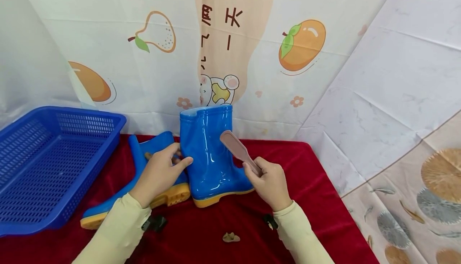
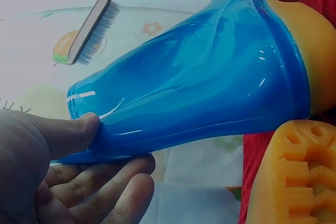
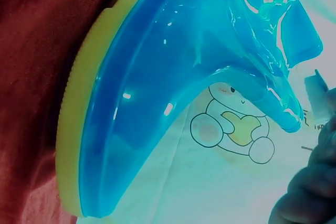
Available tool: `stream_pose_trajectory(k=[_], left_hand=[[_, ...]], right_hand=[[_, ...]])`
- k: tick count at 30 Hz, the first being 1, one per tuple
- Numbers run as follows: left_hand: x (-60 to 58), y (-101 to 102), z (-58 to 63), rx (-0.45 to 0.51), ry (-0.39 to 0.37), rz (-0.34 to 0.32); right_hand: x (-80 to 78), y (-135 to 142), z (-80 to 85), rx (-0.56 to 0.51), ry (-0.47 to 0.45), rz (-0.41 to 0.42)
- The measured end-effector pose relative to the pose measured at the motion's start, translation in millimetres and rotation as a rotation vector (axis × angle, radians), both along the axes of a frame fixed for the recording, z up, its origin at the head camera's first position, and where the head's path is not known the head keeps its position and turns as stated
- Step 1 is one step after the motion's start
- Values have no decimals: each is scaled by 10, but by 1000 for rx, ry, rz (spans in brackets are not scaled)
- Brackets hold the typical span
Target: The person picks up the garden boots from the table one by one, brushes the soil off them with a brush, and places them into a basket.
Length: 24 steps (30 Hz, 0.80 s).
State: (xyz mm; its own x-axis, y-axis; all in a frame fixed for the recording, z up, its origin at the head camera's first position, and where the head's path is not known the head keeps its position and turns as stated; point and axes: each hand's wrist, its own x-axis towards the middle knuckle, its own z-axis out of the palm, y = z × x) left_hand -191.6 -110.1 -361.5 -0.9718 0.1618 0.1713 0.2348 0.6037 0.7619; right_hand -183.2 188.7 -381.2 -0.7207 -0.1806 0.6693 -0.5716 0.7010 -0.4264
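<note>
On red cloth point(image 1: 313, 208), between the hands, stands a blue boot point(image 1: 209, 156), probably light, bendy and slick, best held where the left hand point(image 1: 160, 172) grips its shaft, the right hand point(image 1: 268, 184) holding a brush point(image 1: 235, 147).

Blue boot point(image 1: 210, 156), yellow sole point(image 3: 69, 145)

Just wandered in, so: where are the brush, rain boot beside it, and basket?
Bristle brush point(image 1: 235, 146), head view: back of its head.
Blue rain boot point(image 1: 206, 152), head view: blue shaft.
Plastic basket point(image 1: 54, 168), head view: slatted floor.
</note>
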Motion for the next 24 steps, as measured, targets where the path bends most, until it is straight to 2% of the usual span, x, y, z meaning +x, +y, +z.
stream_pose_trajectory(k=[3, 9, 17, 24], left_hand=[[1, 4, 0, -1, 7, -4], [8, 13, 7, -11, 2, -17], [15, 31, 11, -20, -9, -41], [7, 12, -9, 5, -15, -27]], right_hand=[[-8, 0, -16, 25, -20, 9], [0, -34, -36, 85, -150, 25], [17, -70, -28, 140, -251, 60], [22, -70, -39, 179, -333, 64]])
